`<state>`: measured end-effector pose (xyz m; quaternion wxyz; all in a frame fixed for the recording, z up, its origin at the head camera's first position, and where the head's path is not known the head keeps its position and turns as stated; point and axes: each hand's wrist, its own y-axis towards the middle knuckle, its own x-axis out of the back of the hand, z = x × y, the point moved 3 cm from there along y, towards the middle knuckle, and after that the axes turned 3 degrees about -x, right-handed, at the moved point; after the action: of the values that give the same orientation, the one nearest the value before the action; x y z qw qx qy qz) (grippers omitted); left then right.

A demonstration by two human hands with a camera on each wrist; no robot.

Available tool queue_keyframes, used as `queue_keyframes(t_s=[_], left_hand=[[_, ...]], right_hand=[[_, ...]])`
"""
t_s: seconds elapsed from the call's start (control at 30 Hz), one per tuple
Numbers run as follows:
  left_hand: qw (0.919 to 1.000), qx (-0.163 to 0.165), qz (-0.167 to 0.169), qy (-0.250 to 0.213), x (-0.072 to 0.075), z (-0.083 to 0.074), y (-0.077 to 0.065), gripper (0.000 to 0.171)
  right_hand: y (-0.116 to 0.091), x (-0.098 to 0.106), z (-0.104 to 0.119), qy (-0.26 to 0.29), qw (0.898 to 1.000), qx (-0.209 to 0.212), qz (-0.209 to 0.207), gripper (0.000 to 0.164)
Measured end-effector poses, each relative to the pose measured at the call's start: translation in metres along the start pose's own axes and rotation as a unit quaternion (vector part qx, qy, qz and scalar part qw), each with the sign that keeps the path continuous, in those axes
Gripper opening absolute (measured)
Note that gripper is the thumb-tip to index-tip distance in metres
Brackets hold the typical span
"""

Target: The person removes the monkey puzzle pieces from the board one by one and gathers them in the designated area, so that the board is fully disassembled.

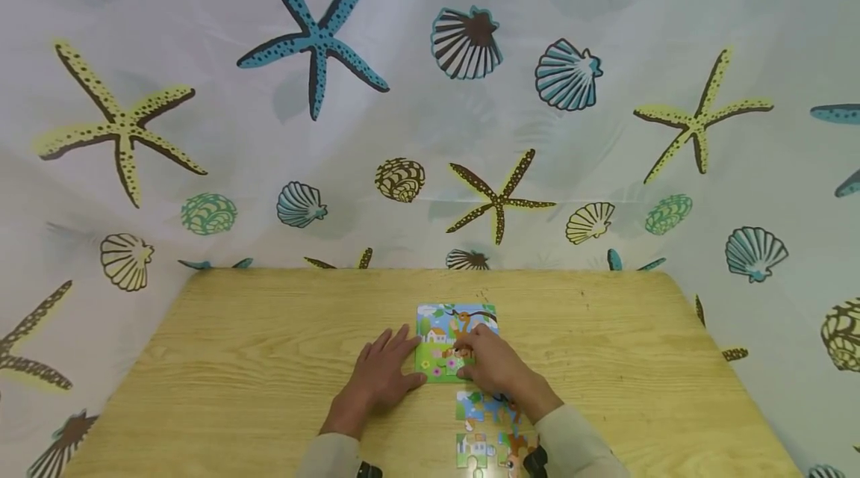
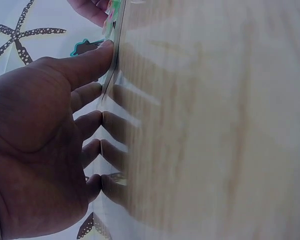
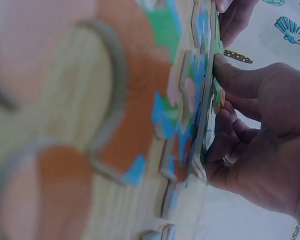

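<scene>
A colourful puzzle board (image 1: 437,314), with a house, flowers and an animal on it, lies on the wooden table. At its left edge is my left hand (image 1: 384,373), palm down with fingers extended; the thumb and fingertips touch the board's side. My right hand (image 1: 496,362) is over the board's lower right part. Between its thumb and fingers it pinches a puzzle piece (image 3: 219,95), green and orange in the right wrist view, at the board's surface. The fingers partly hide this piece. In the left wrist view, the left thumb (image 2: 92,62) presses against the board's edge.
Several loose puzzle pieces (image 1: 472,449) lie on the table (image 1: 269,358) just nearer than the board, partly under the right forearm. A white curtain (image 1: 403,119) printed with starfish and shells surrounds the table's back and sides.
</scene>
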<state>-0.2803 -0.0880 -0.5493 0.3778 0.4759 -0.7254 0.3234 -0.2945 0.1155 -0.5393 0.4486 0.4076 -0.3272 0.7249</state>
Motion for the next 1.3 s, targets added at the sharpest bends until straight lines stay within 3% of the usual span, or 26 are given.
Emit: queue_keyframes(t_s=[0.3, 0.47, 0.63, 0.87, 1.0, 1.3], left_hand=[[1.0, -0.001, -0.001, 0.002, 0.001, -0.004, 0.003, 0.062], [1.0, 0.0, -0.002, 0.001, 0.0, -0.006, 0.003, 0.062], [1.0, -0.001, -0.001, -0.003, 0.0, -0.008, 0.003, 0.061], [1.0, -0.002, 0.002, -0.005, -0.001, -0.006, 0.003, 0.062], [1.0, 0.0, 0.0, -0.006, -0.001, -0.005, 0.002, 0.063], [1.0, 0.002, -0.001, -0.002, -0.004, 0.0, 0.004, 0.064]], right_hand=[[0.0, 0.002, -0.006, 0.012, 0.999, 0.019, -0.026, 0.025], [-0.004, 0.005, -0.014, 0.09, 0.995, 0.023, -0.04, 0.014], [-0.009, 0.011, -0.025, 0.173, 0.984, 0.0, -0.035, 0.015], [-0.026, 0.023, -0.034, 0.202, 0.977, 0.009, -0.061, 0.016], [-0.047, 0.029, -0.036, 0.196, 0.98, 0.023, -0.035, 0.018], [-0.104, 0.025, -0.035, 0.228, 0.97, 0.06, 0.055, 0.018]])
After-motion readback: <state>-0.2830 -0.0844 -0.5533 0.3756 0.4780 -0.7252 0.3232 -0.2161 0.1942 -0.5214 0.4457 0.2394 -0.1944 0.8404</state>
